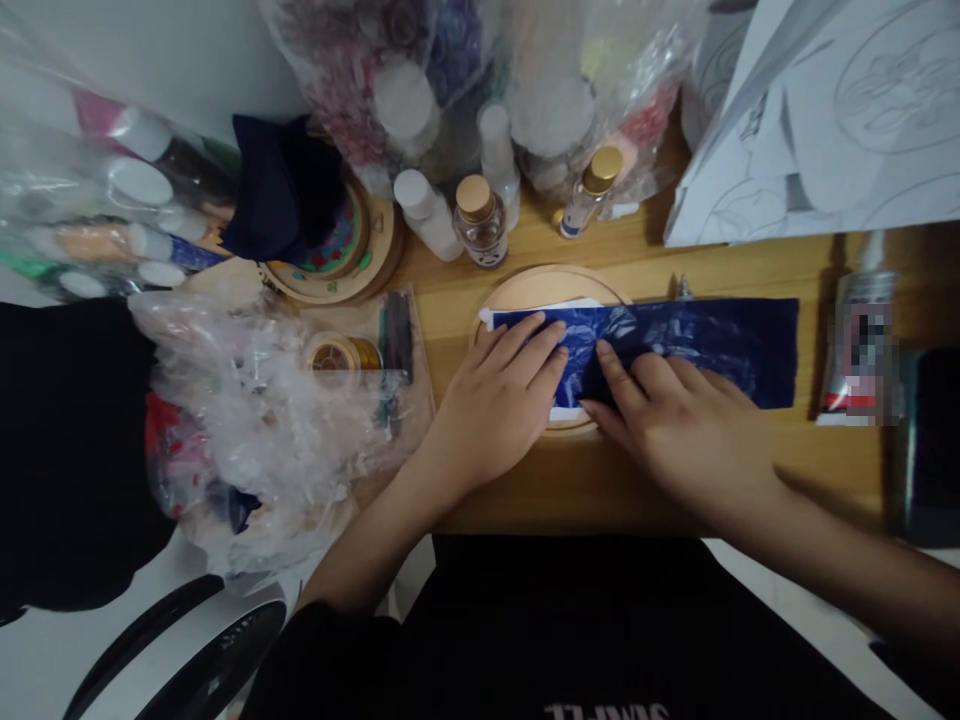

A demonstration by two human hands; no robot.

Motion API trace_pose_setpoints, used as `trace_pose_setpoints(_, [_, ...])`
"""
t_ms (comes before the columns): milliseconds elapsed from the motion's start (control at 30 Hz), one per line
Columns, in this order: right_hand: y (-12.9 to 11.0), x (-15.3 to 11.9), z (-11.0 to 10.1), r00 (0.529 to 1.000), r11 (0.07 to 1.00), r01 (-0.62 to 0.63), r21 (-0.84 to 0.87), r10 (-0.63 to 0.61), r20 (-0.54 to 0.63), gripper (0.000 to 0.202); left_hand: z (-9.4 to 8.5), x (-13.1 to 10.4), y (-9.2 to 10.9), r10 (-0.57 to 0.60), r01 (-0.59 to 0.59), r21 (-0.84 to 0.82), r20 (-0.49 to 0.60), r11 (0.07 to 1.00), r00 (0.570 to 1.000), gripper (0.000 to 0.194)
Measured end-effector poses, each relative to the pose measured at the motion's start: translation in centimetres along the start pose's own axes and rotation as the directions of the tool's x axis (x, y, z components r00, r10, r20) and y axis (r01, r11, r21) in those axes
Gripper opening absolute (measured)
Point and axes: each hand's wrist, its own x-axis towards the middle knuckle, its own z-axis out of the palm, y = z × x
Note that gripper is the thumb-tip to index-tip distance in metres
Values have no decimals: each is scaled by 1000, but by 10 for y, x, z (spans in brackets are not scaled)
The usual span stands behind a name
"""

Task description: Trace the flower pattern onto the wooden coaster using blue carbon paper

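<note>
- Pressing down with the left hand (502, 385), fingers flat and slightly spread, on the left end of the blue sheet (675, 325).
- Touching that sheet farther right with the right hand (667, 410), index finger and thumb apart, others bent.
- See the sheet lying over a white piece (566, 413) and wooden disc (536, 283), mid-surface, stretching right past both.
- Spot bottles (481, 235) just beyond, a tube (862, 345) right, a spool (332, 356) left.

The left hand (501, 395) rests its fingers on a blue strip (757, 350), and the right hand (675, 415) touches it too. Below it are a white sheet (566, 413) and a round board (555, 282), on the tabletop (525, 495) near a small bottle (481, 230).
</note>
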Motion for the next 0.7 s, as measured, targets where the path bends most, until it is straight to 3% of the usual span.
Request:
trace_pose_setpoints(500, [5,-2,1,1000,994,-5,105,7,-16,45,10,6,12,37,-35,159,-9,987,999,32])
trace_pose_setpoints(600, [9,-6,1,997,983,-50,175,61,-57,40,11,5,11,41,-43,160,18,986,999,34])
trace_pose_setpoints(700, [22,-12,-2,977,956,-166,242,194,-93,39,11,3,11,51,-57,191,39,980,998,37])
